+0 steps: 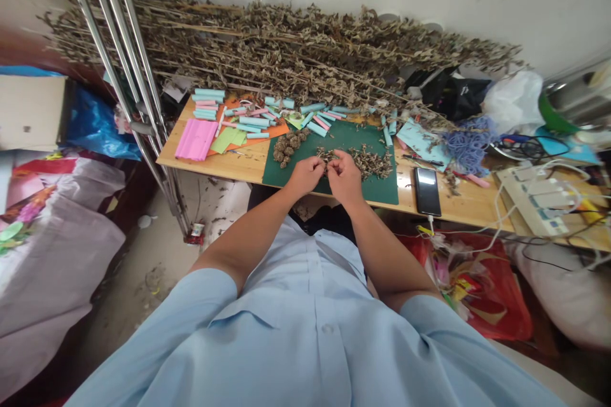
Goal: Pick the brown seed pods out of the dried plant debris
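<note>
Dried leaves (375,164), one loose heap: grey-brown, brittle-looking, curled and crumbled into small flakes, dull in surface, ragged at the edges. Located on a dark green mat (386,192), just beyond the fingers and spreading to the right of them; some flakes lie close behind the fingertips.

Leaf clumps (286,151), one group: browner and darker than the heap, rounded, knobbly, closely packed against one another. Located left of the fingers, on the same mat, apart from the heap.

Left hand (308,177), bare: fingers curled narrow, thumb drawn in against them. Right hand (344,177), bare: fingers bent inward, thumb toward the left hand. The two sets of fingertips nearly meet above the mat; whether either pinches a flake, cannot tell.

Dried stalks (286,51), one long bundle: leafy, shrivelled, same grey-brown, laid crosswise well beyond the fingers.

Paper rolls (254,121), assorted: pale blue and pink, scattered beyond the fingers, mostly to the left.

Pink paper (195,138), folded, far left of the fingers.

Phone (427,191), black, cable attached, well right of the fingers.
</note>
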A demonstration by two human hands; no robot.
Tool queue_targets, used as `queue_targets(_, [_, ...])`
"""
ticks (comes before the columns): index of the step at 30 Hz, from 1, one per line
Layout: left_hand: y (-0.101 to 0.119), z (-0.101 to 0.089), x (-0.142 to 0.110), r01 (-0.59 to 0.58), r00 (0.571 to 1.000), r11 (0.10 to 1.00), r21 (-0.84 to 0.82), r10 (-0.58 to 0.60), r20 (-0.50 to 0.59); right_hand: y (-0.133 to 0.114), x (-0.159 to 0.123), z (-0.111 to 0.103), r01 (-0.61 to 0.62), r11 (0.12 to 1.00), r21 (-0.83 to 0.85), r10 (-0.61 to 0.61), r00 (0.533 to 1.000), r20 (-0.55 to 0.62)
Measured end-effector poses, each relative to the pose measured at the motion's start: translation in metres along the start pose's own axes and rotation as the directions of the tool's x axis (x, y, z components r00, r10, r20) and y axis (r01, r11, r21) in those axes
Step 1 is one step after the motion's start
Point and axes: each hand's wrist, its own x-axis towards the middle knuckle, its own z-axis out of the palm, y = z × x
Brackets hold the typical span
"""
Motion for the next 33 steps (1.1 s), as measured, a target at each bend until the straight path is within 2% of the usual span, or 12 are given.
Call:
queue_targets(5, [0.000,0.001,0.000,0.012,1.000,1.000,0.003,-0.012,-0.006,0.001,0.002,0.000,-0.059,0.998,0.030,0.059,0.998,0.019])
queue_targets(10, [0.000,0.001,0.001,0.073,0.997,0.996,-0.046,-0.074,-0.020,0.005,0.003,0.001,-0.143,0.983,0.112,0.141,0.990,0.024])
queue_targets(16, [-0.003,0.006,0.006,0.141,0.982,0.982,-0.124,-0.155,-0.105,0.002,0.006,-0.003,-0.293,0.927,0.234,0.287,0.956,0.061])
queue_targets(19, [-0.006,0.009,0.008,0.152,0.981,0.971,-0.183,-0.171,-0.091,0.001,0.006,-0.005,-0.346,0.893,0.289,0.343,0.937,0.063])
queue_targets(23, [-0.008,0.008,0.007,0.147,0.986,0.965,-0.217,-0.160,-0.046,0.001,0.006,-0.005,-0.379,0.862,0.336,0.381,0.923,0.063])
queue_targets(33, [-0.001,-0.001,-0.001,0.057,0.998,0.993,-0.101,-0.056,0.008,-0.003,0.004,0.000,-0.368,0.870,0.329,0.360,0.929,0.087])
